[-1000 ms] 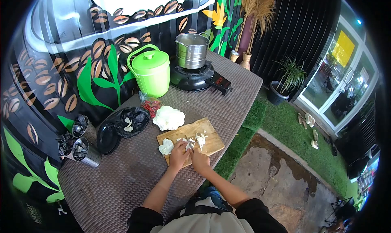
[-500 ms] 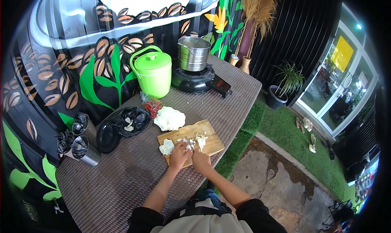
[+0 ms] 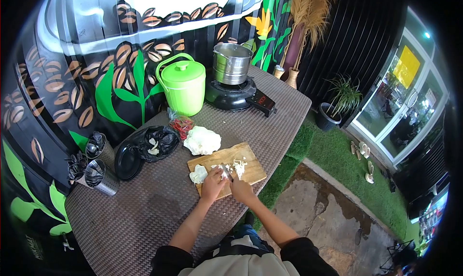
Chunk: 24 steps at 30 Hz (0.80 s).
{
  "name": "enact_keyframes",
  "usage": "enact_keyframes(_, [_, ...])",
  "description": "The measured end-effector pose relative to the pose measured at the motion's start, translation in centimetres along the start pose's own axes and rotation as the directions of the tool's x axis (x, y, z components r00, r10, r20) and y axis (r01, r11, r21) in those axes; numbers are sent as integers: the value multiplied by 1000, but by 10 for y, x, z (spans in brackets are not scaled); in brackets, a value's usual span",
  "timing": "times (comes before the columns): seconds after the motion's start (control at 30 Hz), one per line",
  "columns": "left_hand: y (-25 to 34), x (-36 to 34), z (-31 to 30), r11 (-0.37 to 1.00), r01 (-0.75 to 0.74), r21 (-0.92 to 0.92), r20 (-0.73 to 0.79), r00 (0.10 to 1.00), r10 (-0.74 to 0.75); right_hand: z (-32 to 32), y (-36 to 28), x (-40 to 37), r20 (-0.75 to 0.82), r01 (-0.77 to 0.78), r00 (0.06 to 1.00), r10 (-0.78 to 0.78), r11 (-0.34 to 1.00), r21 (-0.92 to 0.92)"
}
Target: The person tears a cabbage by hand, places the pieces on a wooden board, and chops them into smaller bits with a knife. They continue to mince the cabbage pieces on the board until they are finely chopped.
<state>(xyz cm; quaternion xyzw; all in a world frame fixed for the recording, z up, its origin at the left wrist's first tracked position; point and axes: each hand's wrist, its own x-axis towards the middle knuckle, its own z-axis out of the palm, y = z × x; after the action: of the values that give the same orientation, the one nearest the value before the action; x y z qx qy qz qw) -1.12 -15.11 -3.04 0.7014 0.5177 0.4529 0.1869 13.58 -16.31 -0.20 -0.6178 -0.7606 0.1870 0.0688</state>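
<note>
Both hands are close together over the wooden cutting board (image 3: 251, 166). Her or his left hand (image 3: 212, 183) presses down on a pale bit of cabbage (image 3: 197, 174), with the fingers curled on it. The right hand (image 3: 242, 191) is closed around a knife (image 3: 226, 172), and the blade sits right next to the left fingers. That looks like the risky part. The blade could nick a finger if it slips, because the fingers are so near it. The board lies close to the edge of the table (image 3: 144, 213), so bits could also fall off. The cabbage looks white and pale green, leafy and crinkly. Small cut bits (image 3: 238, 167) lie in a little heap just beside the knife. A bigger chunk (image 3: 202, 141) lies on the table behind the board.
</note>
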Motion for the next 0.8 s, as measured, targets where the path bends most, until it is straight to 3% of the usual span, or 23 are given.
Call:
enact_keyframes(0.07, [-3,0,1,1000,-7,-10,-8,1000,7,1,-20,-15,-52,-153,987,150,986,-57])
enact_keyframes(0.13, [-8,-1,3,1000,-17,-22,-8,1000,17,18,-19,-14,-138,-135,983,121,986,-97])
enact_keyframes(0.23, [-9,-1,3,999,-23,-45,-15,1000,23,17,-19,-9,-88,-152,986,140,977,-149])
enact_keyframes(0.33, [-6,-1,2,1000,-1,-28,0,1000,1,-9,-6,8,-51,-74,996,70,994,-83])
enact_keyframes(0.4, [-6,0,2,1000,12,-15,8,1000,-12,-23,6,17,140,-15,990,6,998,61])
enact_keyframes(0.47, [-6,0,2,1000,15,-25,5,1000,-15,-18,10,13,112,65,991,-71,996,59])
enact_keyframes(0.63, [-9,-1,2,997,9,-75,-16,1000,-10,14,-15,-24,-71,-164,984,161,986,-36])
enact_keyframes(0.8, [-14,-2,6,998,-25,-62,-45,999,22,16,-16,-12,-85,-166,983,162,985,-43])
